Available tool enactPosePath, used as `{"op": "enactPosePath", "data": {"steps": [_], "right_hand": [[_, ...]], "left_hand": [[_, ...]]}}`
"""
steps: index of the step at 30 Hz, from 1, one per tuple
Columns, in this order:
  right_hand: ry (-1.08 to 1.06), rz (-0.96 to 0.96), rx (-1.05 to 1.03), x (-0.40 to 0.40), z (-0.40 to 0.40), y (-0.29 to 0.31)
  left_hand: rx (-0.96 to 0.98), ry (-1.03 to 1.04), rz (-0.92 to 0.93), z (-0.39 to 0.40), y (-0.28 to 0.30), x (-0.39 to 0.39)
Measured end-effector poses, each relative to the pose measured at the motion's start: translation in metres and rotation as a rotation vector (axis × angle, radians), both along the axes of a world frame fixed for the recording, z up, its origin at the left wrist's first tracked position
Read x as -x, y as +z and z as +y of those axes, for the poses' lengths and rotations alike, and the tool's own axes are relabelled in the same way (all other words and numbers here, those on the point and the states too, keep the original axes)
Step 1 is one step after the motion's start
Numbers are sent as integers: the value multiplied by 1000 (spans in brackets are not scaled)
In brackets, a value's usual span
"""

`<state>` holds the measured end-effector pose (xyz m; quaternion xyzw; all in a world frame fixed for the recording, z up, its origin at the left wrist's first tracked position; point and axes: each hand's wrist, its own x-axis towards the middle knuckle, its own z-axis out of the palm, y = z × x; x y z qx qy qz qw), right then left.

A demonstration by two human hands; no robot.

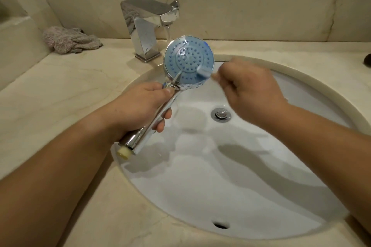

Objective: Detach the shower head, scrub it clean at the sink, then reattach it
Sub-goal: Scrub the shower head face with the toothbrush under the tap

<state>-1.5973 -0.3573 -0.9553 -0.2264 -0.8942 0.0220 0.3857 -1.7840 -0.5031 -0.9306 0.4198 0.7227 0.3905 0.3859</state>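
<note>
1. My left hand point(140, 104) comes in from about 8 o'clock, forearm running diagonally up over the counter point(60, 90); its fingers are curled round the chrome handle of the shower head point(188, 62), thumb laid on top near the neck.
2. The shower head is held above the sink point(301, 78), toward its 10 o'clock rim. Its round blue face is tipped up toward me, the handle slanting down to 7 o'clock and ending in a pale threaded stub.
3. My right hand point(251, 94) enters from about 4 o'clock, wrist bent, knuckles up. It is blurred, but the fingers are bunched in a pinch on the handle of a small brush point(203, 71).
4. The brush head touches the blue face at its 4 o'clock edge.
5. The faucet point(148, 26) stands at 12 o'clock behind the basin; a thin stream of water falls from its spout just behind the shower head's top edge.
6. A crumpled pinkish cloth point(70, 41) lies on the counter at 10 o'clock, well apart from both hands.
7. The drain plug point(220, 114) sits mid-basin, just beside my right wrist in view.
</note>
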Motion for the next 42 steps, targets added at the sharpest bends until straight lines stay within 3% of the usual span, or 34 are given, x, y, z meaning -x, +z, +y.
{"op": "enactPosePath", "data": {"steps": [5,9,12,16,19,23,27,30,34,38,42], "right_hand": [[-75,75,90,-2,10,4],[43,-30,-1,2,1,-3],[-88,90,116,4,9,6],[10,1,-2,7,0,0],[-105,92,124,5,10,8],[-6,8,29,3,4,0],[-137,115,180,2,14,9],[-30,24,77,8,0,5],[-169,85,154,8,10,15],[-8,-19,21,13,-7,4],[-139,62,97,9,7,15]], "left_hand": [[-1,-9,-6,0,1,1],[28,-45,75,0,0,-2],[20,-36,64,0,1,-2],[37,-46,93,0,-2,-1],[31,-49,90,0,-2,-1],[70,-68,159,0,-3,-2],[57,-67,178,0,-1,-6],[81,-71,234,1,-3,-6],[74,-80,270,2,-3,-7],[124,-102,386,2,-3,-7],[111,-100,399,3,-1,-9]]}}
